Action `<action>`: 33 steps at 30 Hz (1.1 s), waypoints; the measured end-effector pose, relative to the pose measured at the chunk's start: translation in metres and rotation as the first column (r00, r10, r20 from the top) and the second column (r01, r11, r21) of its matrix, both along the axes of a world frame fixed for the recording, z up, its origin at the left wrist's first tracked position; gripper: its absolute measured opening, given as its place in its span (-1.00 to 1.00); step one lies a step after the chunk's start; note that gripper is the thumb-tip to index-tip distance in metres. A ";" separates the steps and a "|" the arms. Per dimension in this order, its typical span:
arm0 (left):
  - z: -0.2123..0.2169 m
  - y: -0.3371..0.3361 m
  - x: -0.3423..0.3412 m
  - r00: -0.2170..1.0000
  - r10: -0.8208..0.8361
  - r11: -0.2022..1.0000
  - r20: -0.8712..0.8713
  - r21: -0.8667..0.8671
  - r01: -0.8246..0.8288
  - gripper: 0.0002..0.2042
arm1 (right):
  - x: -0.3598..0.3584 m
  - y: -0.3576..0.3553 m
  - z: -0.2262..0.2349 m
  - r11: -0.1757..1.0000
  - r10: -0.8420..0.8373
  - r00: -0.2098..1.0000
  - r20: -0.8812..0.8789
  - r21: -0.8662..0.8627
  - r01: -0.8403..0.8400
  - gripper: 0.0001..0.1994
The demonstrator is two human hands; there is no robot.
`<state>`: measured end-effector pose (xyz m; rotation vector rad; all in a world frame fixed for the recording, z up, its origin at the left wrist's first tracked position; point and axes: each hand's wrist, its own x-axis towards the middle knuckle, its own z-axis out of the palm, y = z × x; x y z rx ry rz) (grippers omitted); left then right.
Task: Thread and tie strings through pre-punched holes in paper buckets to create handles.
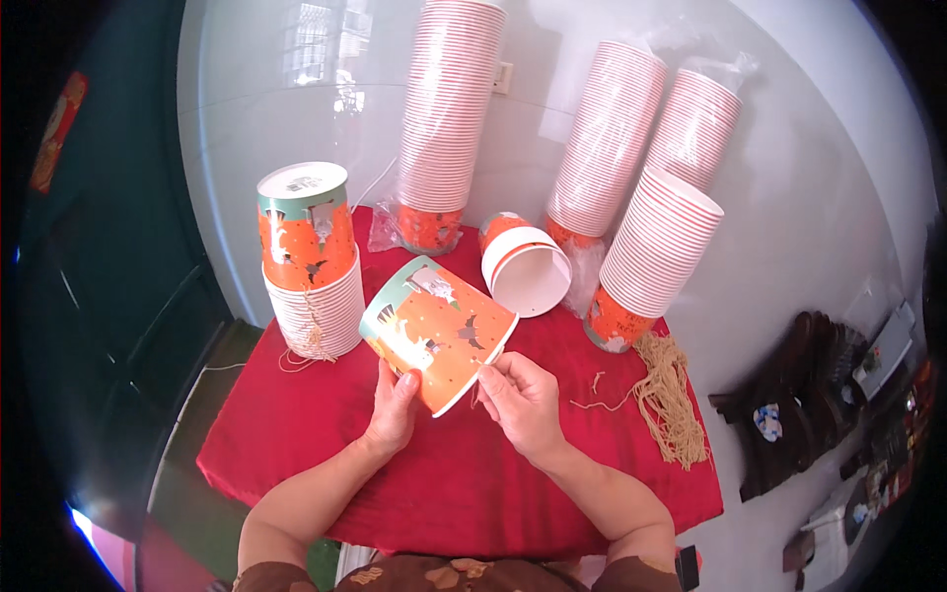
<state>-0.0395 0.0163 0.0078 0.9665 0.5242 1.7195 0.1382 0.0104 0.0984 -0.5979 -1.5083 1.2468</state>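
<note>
Left hand (393, 409) and right hand (523, 400) busy at an orange paper bucket (444, 331), up over the red table (316, 444)
Left's clamped on its lower side, right's pinched together at the rim, can't tell on what exactly. Tipped buckets (533, 281) lie just behind, a twine bundle (671, 395) by the right edge, bucket stacks (449, 118) along the left and far edges.

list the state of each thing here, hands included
Held cup, tilted
Left hand, gripping held cup
Right hand, pinching at held cup's rim
Left stack, upside down, nested
Tall back stack, nested, mouths up
Rear right stacks, nested, plastic-wrapped
Front right stack, nested, mouths up
Lying cups, sideways, mouth showing
Red cloth, spread out
String bundle, lying on red cloth
</note>
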 end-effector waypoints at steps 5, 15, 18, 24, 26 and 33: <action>-0.001 0.007 -0.001 0.996 0.041 0.999 -0.076 0.021 -0.040 -0.03 | 0.000 0.014 0.010 0.992 -0.082 0.996 0.023 0.098 0.079 -0.81; 0.016 -0.009 -0.031 0.841 0.421 0.847 -0.341 -0.184 -0.499 -0.49 | 0.054 0.028 0.063 0.938 -0.137 0.889 0.437 0.346 -0.025 -0.85; 0.036 -0.014 -0.034 0.613 0.607 0.750 -0.506 0.110 -0.652 -0.66 | 0.060 0.035 0.067 0.810 -0.248 0.806 0.538 0.572 -0.132 -0.89; 0.121 -0.019 -0.007 0.261 0.625 0.761 -0.735 0.649 0.004 -0.63 | 0.053 0.036 0.057 0.641 -0.367 0.744 0.558 0.732 -0.233 -0.90; 0.136 -0.015 0.007 0.283 0.558 0.783 -0.780 0.608 0.133 -0.59 | 0.053 0.034 0.056 0.590 -0.433 0.718 0.545 0.774 -0.232 -0.90; 0.139 0.006 0.018 0.205 0.354 0.841 -0.913 0.406 0.357 -0.62 | 0.057 0.034 0.046 0.622 -0.368 0.778 0.510 0.757 -0.202 -0.92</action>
